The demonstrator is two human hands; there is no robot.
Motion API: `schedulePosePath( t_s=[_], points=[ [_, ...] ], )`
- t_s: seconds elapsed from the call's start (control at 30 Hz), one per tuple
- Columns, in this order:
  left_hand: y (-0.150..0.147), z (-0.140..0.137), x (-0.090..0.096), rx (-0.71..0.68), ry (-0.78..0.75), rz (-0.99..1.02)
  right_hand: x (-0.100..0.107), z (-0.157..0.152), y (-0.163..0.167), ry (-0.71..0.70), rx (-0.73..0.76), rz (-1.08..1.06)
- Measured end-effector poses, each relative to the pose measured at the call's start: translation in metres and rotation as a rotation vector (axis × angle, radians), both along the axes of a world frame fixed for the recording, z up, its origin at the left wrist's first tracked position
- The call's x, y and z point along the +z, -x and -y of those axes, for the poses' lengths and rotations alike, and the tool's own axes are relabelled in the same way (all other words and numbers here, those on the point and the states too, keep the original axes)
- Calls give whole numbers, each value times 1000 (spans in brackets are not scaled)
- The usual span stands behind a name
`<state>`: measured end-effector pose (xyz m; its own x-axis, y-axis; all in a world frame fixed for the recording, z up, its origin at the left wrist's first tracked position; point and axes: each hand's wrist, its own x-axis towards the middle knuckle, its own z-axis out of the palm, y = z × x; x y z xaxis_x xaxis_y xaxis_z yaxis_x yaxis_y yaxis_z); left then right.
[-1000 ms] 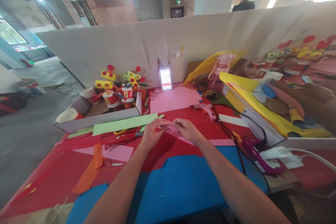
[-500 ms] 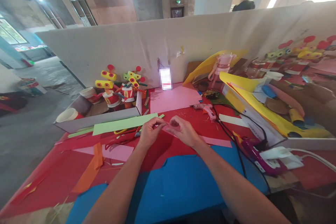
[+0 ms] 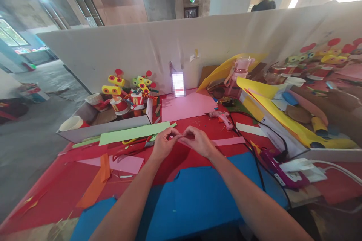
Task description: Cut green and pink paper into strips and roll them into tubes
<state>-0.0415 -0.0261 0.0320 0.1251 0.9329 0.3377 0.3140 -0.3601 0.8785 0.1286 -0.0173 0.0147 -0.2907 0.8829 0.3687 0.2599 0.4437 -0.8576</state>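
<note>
A narrow pink paper strip (image 3: 230,141) runs from between my fingertips, behind my right hand, and out to the right over the red-covered table. My left hand (image 3: 164,144) pinches its near end with thumb and forefinger. Right beside it, my right hand (image 3: 198,143) is closed on the same strip in a pinch, the fingertips of both hands almost meeting. The exact fold of the paper between the fingers is too small to make out. Left of my hands lie a light green paper strip (image 3: 132,134) and red-handled scissors (image 3: 127,152), partly covered.
A pink glue gun (image 3: 222,117) with a black cable lies beyond my right hand. Pink sheets (image 3: 186,107) lie ahead, below a lit phone (image 3: 178,84). A box (image 3: 104,128) of paper-cup figures stands left; blue sheets (image 3: 198,199) lie nearest me. A purple power strip (image 3: 283,171) sits right.
The free end of the pink strip has risen and shifted slightly left. My hands have drawn closer together at the fingertips, still pinching.
</note>
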Motion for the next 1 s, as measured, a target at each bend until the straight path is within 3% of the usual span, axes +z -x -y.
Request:
schedulePosePath(
  t_s=[0.23, 0.4, 1.0],
  points=[
    [-3, -2, -1, 8, 130, 202, 1, -1, 1, 17, -62, -65],
    [-5, 2, 3, 10, 274, 181, 0, -1, -1, 18, -69, -28],
    [-7, 3, 0, 47, 275, 168, -3, 1, 3, 41, -74, -31]
  ],
)
